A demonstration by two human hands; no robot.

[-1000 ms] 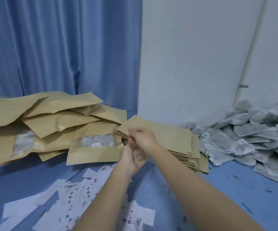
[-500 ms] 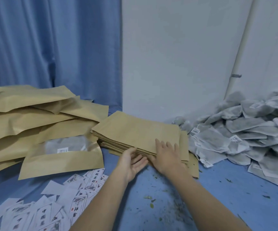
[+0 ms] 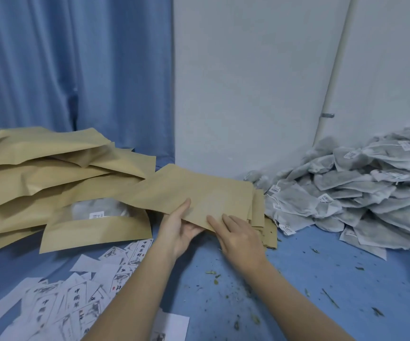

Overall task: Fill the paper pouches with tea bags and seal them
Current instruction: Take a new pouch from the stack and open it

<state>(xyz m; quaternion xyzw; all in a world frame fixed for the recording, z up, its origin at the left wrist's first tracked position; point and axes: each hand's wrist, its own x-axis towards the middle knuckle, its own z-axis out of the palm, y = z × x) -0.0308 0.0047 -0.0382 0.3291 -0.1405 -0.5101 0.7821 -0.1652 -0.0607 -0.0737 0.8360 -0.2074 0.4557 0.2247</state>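
both hands point(image 3: 206, 232) lift one pouch point(image 3: 194, 193), hiding the stack point(image 3: 260, 217) beneath.

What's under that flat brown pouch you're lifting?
Under the top pouch lies the stack of empty pouches, edges showing right. The left hand holds its near edge; the stack's middle is covered.

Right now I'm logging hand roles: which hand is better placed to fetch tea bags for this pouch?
Probably the right. The right hand only rests flat fingers on the top pouch, and the tea bag pile lies on its side. The left hand grips the pouch's near edge.
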